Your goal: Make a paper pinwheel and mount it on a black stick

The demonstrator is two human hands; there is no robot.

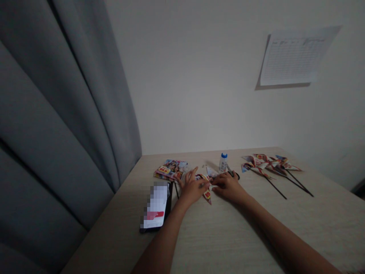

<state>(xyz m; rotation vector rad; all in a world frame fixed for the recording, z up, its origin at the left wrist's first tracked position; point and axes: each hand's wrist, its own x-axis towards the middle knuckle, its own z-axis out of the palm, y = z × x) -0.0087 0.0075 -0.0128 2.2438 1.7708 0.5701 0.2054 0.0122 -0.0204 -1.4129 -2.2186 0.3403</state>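
Observation:
A pinwheel of printed paper (207,196) lies on the table between my two hands, one pointed blade toward me. My left hand (191,188) grips its left side and middle, with some fingers raised and spread. From the right, my right hand (228,185) bends its fingers onto the paper near the centre. Both hands hide much of the pinwheel. Just behind my right hand stands a white glue bottle (223,163) with a blue cap. Scissors (235,174) with dark handles lie beside the bottle, partly covered by my fingers.
A stack of printed paper sheets (171,169) lies at the back left. Closer to me is a phone (156,209) with its screen lit, and a dark stick (176,190) beside it. Several pinwheels on dark sticks (264,163) lie at right. A grey curtain (85,95) borders the left side.

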